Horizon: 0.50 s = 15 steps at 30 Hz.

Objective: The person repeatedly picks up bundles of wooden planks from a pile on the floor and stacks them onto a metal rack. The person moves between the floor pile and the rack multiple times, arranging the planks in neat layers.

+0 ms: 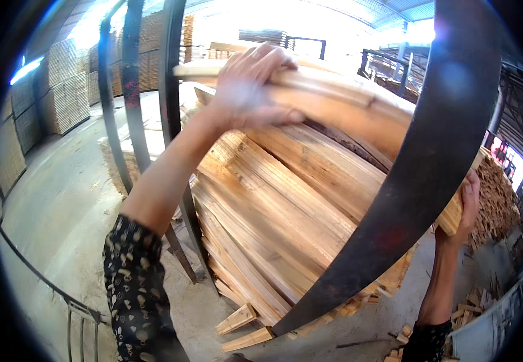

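We list, from largest to smallest:

Concrete floor [56, 193], pale, spread across the left and below.

Board pile [273, 199]: long, light-brown timber laid lengthwise, slanting down to the right, with ragged ends at its lower edge.

Background stacks [65, 84]: tall, layered timber, well apart at the left.

Dark metal bar [394, 175]: broad, bowed by the lens, in front of the pile.

Metal posts [170, 72]: a narrower dark group left of the pile.

Board-end stack [497, 196]: rough brown ends, beyond the right hand.

Held boards [346, 108]: blurred, set above the pile's far side, passing behind the bar; we cannot tell whether they touch the pile.

Left hand [252, 84]: fingers bent over the boards' top, thumb along the near side, a closed hold near their left end.

Right hand [468, 205]: curled around their right end; its thumb we cannot make out.

Patterned sleeves [138, 283]: black with pale spots, one per arm.

Wood offcuts [472, 301]: small, scattered at lower right.
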Tool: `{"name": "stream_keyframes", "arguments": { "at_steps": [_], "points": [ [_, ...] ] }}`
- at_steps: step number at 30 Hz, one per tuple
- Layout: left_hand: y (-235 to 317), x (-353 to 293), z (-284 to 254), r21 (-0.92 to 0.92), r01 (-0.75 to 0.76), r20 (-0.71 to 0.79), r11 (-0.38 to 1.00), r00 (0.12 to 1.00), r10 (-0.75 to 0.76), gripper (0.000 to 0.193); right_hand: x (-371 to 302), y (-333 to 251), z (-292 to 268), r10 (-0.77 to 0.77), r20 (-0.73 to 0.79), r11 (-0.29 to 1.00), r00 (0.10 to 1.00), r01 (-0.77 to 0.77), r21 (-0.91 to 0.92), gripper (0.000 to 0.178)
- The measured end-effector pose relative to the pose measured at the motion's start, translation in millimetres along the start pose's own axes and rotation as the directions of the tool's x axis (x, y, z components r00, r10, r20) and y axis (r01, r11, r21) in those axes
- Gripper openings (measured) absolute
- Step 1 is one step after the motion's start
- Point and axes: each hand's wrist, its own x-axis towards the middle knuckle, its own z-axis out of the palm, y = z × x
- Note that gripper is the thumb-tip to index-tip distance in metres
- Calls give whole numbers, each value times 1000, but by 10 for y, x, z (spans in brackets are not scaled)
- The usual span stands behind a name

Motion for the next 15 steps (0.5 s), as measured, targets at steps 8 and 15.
{"name": "stream_keyframes", "arguments": {
  "at_steps": [8, 15],
  "points": [
    [175, -729, -180, -77, -190, 110, 979, 974, 197, 103, -460, -242, 140, -191, -114, 809, 975, 90, -581, 51],
    [206, -772, -13, -44, -197, -49, 979, 980, 195, 95, -584, -353, 633, -281, -187, 790, 941, 116, -602, 59]
  ]
}}
